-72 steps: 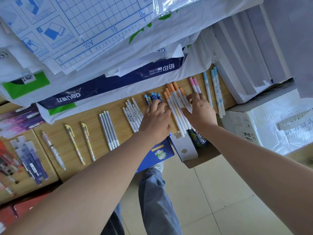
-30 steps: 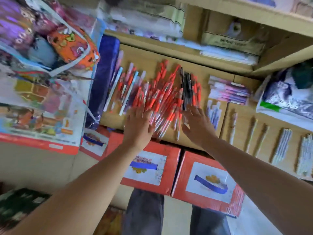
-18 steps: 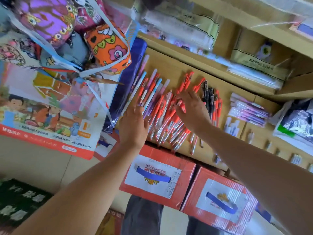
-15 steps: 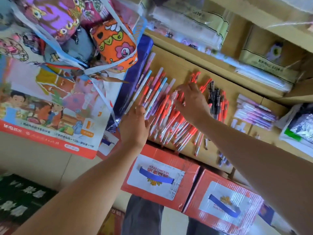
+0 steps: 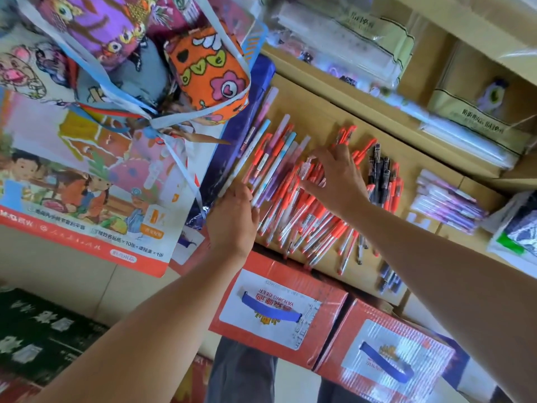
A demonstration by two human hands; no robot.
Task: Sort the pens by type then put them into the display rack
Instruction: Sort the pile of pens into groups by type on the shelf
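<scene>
Sorting is under way: red pens (image 5: 319, 225) are pinched by the right hand (image 5: 340, 181) — the left hand (image 5: 232, 221) grip cannot be told. Reds should be separated next.

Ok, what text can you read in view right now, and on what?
"YANJING BEER", upside down: label of the near red carton.
"OVE": orange fabric pouch.
"×10张" and "×1张": bottom strip of the poster.
Too blurred or small to read: Chinese print on the shelf packets, the label of the far red carton, the barrels of the red pens.
</scene>
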